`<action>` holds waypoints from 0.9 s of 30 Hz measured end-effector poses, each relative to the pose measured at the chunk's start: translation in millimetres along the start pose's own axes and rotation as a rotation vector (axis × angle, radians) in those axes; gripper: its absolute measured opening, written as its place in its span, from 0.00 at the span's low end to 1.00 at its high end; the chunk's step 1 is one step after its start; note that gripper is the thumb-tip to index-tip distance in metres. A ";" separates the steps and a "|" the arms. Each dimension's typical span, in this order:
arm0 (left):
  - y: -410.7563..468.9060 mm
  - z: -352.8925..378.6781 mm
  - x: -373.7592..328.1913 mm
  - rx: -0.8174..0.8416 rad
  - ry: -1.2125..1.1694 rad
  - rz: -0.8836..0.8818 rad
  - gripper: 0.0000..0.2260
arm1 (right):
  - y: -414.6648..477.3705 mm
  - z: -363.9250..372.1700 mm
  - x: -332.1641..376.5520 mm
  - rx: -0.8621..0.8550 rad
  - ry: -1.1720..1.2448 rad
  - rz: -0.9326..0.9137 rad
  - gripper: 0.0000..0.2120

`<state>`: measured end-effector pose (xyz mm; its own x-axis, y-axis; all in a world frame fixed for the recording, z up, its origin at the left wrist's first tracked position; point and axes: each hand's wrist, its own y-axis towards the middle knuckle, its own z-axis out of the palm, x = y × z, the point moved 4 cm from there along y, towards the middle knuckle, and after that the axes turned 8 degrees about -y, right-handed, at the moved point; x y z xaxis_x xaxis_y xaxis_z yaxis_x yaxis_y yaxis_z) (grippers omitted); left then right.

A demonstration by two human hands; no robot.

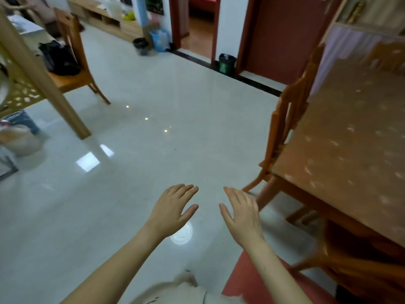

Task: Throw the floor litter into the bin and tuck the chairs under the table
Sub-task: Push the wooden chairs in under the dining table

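Note:
My left hand (173, 208) and my right hand (241, 212) hover flat over the pale tiled floor, fingers apart, holding nothing. The wooden table (350, 137) with a patterned cover fills the right side. One orange wooden chair (287, 126) stands pushed in against the table's left edge, just right of my right hand. Another chair (341, 266) sits under the table's near edge at lower right. A dark bin (227, 63) stands by the far doorway, and a black bin (141, 46) stands further left. I see no litter on the floor.
At the left stand a pale wooden post (41, 77) and a wooden chair (72, 62) carrying a black bag (58, 57). A low cabinet (105, 18) and a blue container (160, 40) line the far wall. A red mat (247, 279) lies near my feet.

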<state>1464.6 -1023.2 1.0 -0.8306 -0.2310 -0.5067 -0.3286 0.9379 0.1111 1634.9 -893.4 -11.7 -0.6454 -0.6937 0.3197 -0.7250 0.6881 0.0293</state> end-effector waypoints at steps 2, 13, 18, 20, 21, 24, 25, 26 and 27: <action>19.4 -23.6 19.1 -0.025 -0.001 -0.008 0.24 | 32.7 -2.1 18.6 -0.014 -0.007 -0.020 0.25; 146.3 -25.7 95.9 -0.024 -0.058 -0.057 0.24 | 189.4 5.4 -0.5 -0.017 -0.003 -0.002 0.25; 245.0 -43.1 126.1 -0.062 -0.018 -0.093 0.23 | 300.6 5.6 -17.9 -0.036 0.046 -0.014 0.27; 291.4 -58.0 136.5 -0.080 -0.001 -0.108 0.22 | 351.4 -3.8 -21.8 -0.037 0.067 -0.025 0.27; 314.7 -65.7 141.0 -0.091 0.005 -0.113 0.23 | 375.3 -10.0 -23.3 -0.047 0.077 -0.035 0.27; 382.6 -82.0 150.3 -0.117 -0.008 -0.115 0.22 | 438.7 -27.6 -30.8 -0.073 0.089 -0.068 0.27; 403.2 -83.6 152.6 -0.115 -0.014 -0.113 0.22 | 456.3 -32.6 -35.2 -0.078 0.086 -0.074 0.27; 422.0 -83.1 154.5 -0.109 -0.018 -0.105 0.22 | 472.0 -36.3 -41.4 -0.082 0.084 -0.070 0.27; 438.7 -80.7 156.3 -0.098 -0.021 -0.096 0.22 | 485.4 -38.8 -48.5 -0.085 0.082 -0.056 0.27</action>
<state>1154.3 -668.7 39.5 -0.7843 -0.3117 -0.5364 -0.4488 0.8820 0.1437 1323.7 -517.5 23.8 -0.5803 -0.7140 0.3918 -0.7340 0.6669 0.1283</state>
